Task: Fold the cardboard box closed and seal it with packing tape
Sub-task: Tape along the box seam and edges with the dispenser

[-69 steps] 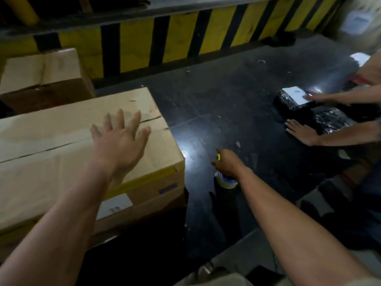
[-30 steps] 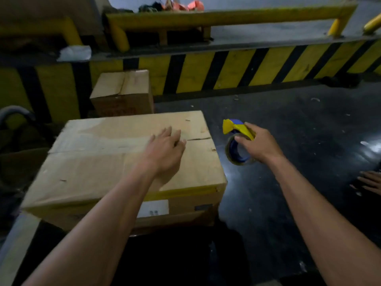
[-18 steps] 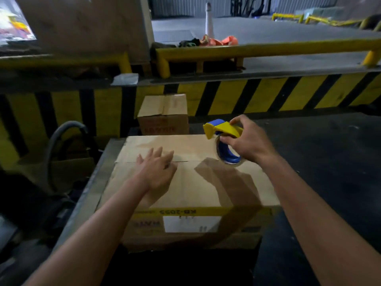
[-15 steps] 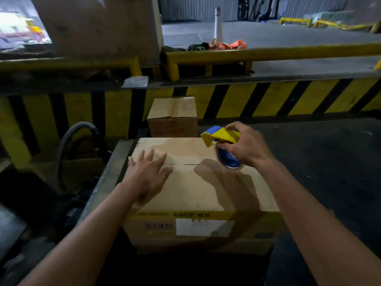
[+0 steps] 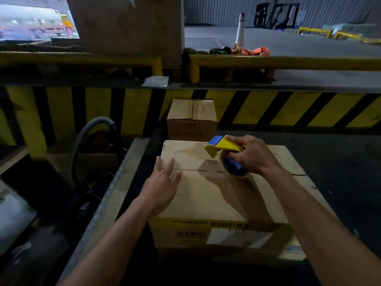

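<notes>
The cardboard box (image 5: 216,195) sat directly ahead, flaps down; left hand (image 5: 162,186) pressed flat, fingers spread, right hand (image 5: 250,156) clamped around the tape dispenser (image 5: 225,154) (stiff board, probably light: brace beside the seam)

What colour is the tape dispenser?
Yellow and blue, seen in the head view: tape dispenser in the right hand.

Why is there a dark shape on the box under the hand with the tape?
Head view: that is the shadow of the right hand and tape dispenser falling on the cardboard box; light comes from beyond; edges bend from the wide lens.
</notes>
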### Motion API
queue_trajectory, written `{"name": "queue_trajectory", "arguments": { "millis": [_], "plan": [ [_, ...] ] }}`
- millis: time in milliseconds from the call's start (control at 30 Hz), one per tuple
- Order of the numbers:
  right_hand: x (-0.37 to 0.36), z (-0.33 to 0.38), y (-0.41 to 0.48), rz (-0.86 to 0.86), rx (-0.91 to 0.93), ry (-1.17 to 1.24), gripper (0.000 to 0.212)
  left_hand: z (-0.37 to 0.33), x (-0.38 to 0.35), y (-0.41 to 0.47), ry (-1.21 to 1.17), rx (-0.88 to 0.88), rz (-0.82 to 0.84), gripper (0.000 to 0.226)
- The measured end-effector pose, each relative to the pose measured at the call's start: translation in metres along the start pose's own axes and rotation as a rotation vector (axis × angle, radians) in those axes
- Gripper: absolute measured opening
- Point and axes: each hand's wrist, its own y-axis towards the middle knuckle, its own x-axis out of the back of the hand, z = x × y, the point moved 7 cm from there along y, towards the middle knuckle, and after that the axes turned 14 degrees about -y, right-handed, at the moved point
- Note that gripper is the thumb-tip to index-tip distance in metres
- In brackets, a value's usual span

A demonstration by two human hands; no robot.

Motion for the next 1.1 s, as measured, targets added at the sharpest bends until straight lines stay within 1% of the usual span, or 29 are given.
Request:
{"name": "queue_trajectory", "arguments": {
  "millis": [167, 267, 333, 433, 533, 567, 600, 633, 667, 733, 767, 800, 933, 1000, 1100],
  "plan": [
    [-0.006, 0.01, 0.006, 0.057, 0.07, -0.01, 0.066, -0.002, 0.0, 0.001, 0.002, 0.001, 0.013, 0.065],
    [-0.012, 0.033, 0.009, 0.072, 0.162, 0.019, 0.068, -0.002, -0.001, -0.001, -0.062, 0.0, 0.005, 0.073],
    [-0.015, 0.049, 0.011, 0.058, 0.231, 0.029, 0.069, 0.001, 0.002, 0.003, -0.141, 0.0, -0.001, 0.072],
    [-0.018, 0.062, 0.015, 0.039, 0.304, 0.067, 0.074, 0.004, 0.017, 0.017, -0.177, -0.052, -0.054, 0.057],
    [-0.022, 0.07, 0.018, 0.035, 0.374, 0.079, 0.076, -0.014, 0.043, 0.022, -0.189, -0.177, -0.243, 0.036],
    [-0.023, 0.073, 0.019, 0.033, 0.392, 0.082, 0.076, -0.023, 0.05, 0.021, -0.185, -0.207, -0.288, 0.032],
    [-0.023, 0.075, 0.021, 0.03, 0.407, 0.088, 0.077, -0.032, 0.054, 0.023, -0.217, -0.223, -0.297, 0.031],
    [-0.023, 0.078, 0.021, 0.029, 0.422, 0.096, 0.078, -0.036, 0.055, 0.026, -0.31, -0.202, -0.265, 0.031],
    [-0.022, 0.08, 0.022, 0.03, 0.435, 0.102, 0.078, -0.038, 0.054, 0.031, -0.458, -0.146, -0.208, 0.032],
    [-0.021, 0.083, 0.024, 0.024, 0.452, 0.111, 0.08, -0.037, 0.049, 0.039, -0.778, 0.028, -0.088, 0.035],
    [-0.02, 0.084, 0.025, 0.017, 0.459, 0.117, 0.08, -0.035, 0.049, 0.041, -0.883, 0.091, -0.047, 0.034],
    [-0.019, 0.085, 0.026, 0.011, 0.463, 0.124, 0.081, -0.034, 0.049, 0.043, -0.943, 0.124, -0.018, 0.032],
    [-0.018, 0.088, 0.033, 0.007, 0.476, 0.131, 0.082, -0.032, 0.052, 0.046, -1.114, 0.135, 0.095, 0.032],
    [-0.017, 0.089, 0.034, 0.019, 0.475, 0.154, 0.085, -0.029, 0.049, 0.046, -1.195, 0.17, 0.149, 0.032],
    [-0.017, 0.09, 0.032, 0.029, 0.472, 0.191, 0.09, -0.026, 0.045, 0.046, -1.326, 0.217, 0.196, 0.033]
  ]
}}
